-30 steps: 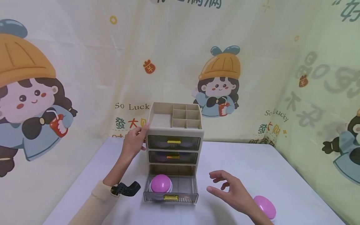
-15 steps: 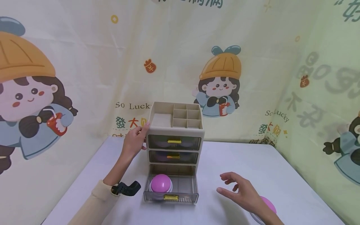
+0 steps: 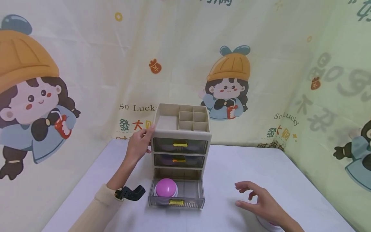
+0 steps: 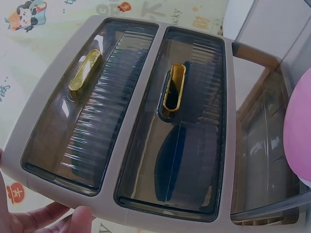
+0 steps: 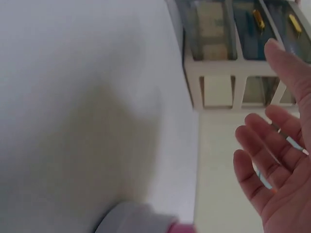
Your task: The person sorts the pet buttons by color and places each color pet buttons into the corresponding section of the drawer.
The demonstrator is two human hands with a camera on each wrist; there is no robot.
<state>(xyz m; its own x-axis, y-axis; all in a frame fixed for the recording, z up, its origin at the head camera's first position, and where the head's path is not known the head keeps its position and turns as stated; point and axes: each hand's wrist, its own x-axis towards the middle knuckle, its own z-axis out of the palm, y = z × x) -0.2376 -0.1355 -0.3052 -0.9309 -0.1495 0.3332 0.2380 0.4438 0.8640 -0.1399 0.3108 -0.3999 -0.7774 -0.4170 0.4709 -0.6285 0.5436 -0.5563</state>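
Note:
A beige drawer organizer [image 3: 182, 134] stands upright on the table, and my left hand [image 3: 139, 145] holds its left side near the top. In the left wrist view, the fingertips and thumb of that hand [image 4: 48, 218] lie along the organizer's side. The clear bottom drawer [image 3: 189, 190] is pulled out and holds a round pink-topped thing with a white base [image 3: 166, 188]. My right hand [image 3: 262, 199] hovers right of the drawer, fingers loosely bent and holding nothing. Mostly hidden beneath its wrist is a second pink and white round thing [image 3: 268, 224], blurred in the right wrist view.
Two upper drawers [image 3: 179, 145] with yellow handles are pushed in; dark shapes show dimly inside. The organizer's top tray [image 3: 168, 122] has several compartments. A white table surface [image 3: 229, 167] extends to both sides, with a printed cloth [image 3: 179, 80] hanging behind.
My right hand has moved rightward, away from the pulled-out drawer, and now covers most of the second pink and white thing. My left hand stays on the organizer.

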